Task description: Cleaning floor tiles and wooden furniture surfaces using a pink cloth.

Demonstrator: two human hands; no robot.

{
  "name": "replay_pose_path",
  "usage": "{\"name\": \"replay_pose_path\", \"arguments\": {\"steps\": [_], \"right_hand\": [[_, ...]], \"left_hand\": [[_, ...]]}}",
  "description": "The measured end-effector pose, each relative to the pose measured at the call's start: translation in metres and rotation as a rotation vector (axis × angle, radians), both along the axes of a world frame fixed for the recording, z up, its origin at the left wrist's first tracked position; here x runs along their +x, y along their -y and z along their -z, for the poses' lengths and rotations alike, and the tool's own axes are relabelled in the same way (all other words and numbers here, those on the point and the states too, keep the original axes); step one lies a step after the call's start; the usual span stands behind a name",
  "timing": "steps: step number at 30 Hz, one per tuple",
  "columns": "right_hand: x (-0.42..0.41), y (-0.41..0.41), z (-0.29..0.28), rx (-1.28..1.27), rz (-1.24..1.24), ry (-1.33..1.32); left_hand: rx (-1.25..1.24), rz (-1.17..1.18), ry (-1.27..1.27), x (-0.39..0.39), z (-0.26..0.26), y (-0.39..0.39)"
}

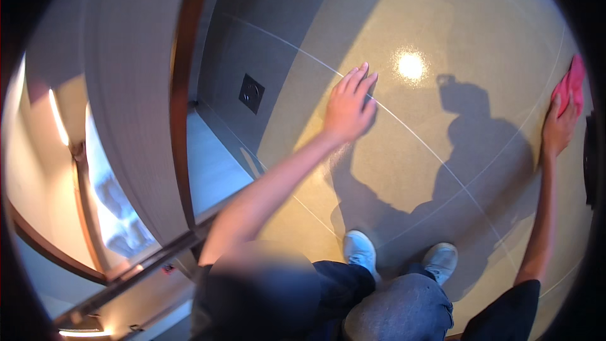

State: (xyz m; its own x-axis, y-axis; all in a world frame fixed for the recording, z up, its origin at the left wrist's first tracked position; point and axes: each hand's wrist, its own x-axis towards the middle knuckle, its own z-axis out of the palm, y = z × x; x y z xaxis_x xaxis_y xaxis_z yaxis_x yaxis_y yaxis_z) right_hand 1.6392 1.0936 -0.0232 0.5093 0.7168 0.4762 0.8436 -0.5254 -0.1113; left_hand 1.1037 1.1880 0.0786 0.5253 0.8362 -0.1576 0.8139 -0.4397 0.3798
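Observation:
My left hand (351, 102) is spread over the large beige tiles, near a light grout line, with nothing in it; whether it touches the surface I cannot tell. At the far right, my right hand (562, 123) holds a red cloth (569, 86) against the tiled surface (397, 151). The cloth sticks out beyond the fingers. My shadow falls across the tiles between the two arms.
A small dark square fitting (252, 94) sits in the tiles at left. Beyond it stands a brown-edged door or frame (180, 99). A dark rail (142, 263) crosses the lower left. A dark object (590, 161) lies at the right rim, below the cloth.

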Motion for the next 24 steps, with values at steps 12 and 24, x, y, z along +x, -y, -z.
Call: {"name": "replay_pose_path", "arguments": {"steps": [12, 24], "right_hand": [[0.021, -0.006, 0.000, -0.062, -0.106, -0.099], [-0.026, 0.033, -0.002, -0.049, -0.066, -0.158]], "left_hand": [[-0.436, -0.308, 2.851, -0.181, -0.183, 0.047], [-0.279, -0.352, 2.708, -0.224, -0.162, 0.067]]}}
